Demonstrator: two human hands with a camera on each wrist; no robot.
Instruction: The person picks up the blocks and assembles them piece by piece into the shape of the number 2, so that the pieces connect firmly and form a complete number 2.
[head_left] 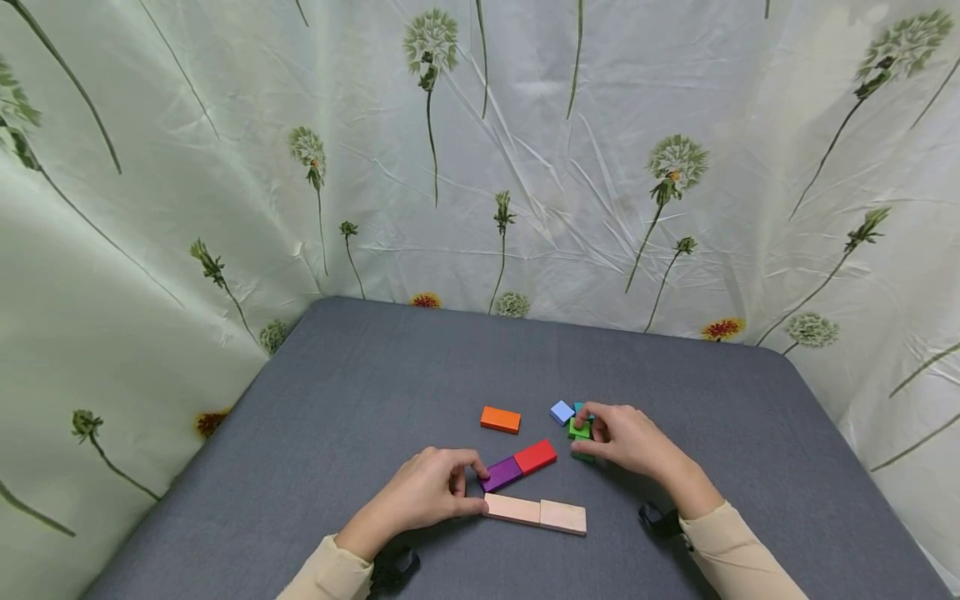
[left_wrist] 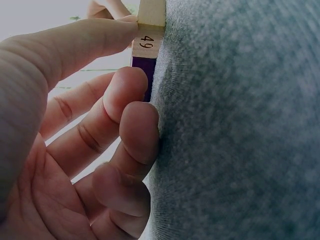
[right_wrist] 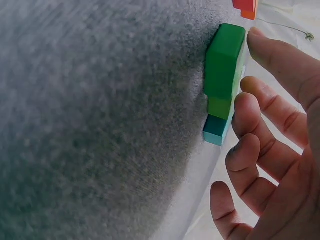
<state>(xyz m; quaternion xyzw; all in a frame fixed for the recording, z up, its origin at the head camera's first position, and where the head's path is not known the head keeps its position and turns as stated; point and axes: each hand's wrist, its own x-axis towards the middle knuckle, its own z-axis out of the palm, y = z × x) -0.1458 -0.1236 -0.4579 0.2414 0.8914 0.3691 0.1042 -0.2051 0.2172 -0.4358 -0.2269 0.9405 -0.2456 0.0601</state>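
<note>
My left hand (head_left: 429, 490) lies at the left ends of two pairs of blocks. Its thumb tip is at a plain wooden block (head_left: 512, 509) with "49" on its end, and the index fingertip is at a purple block (head_left: 501, 475). A red block (head_left: 536, 457) meets the purple one; a second plain block (head_left: 562, 517) continues the wooden row. My right hand (head_left: 633, 437) hovers with spread, bent fingers at a light green block (head_left: 577, 429), a dark green block (right_wrist: 224, 60) and a teal block (right_wrist: 215, 130). No block is visibly gripped in the right wrist view.
An orange block (head_left: 500, 420) lies apart, behind the purple and red pair. A small light blue block (head_left: 562, 412) is left of the teal one. The grey table (head_left: 360, 375) ends at a flowered curtain (head_left: 555, 167) at the back.
</note>
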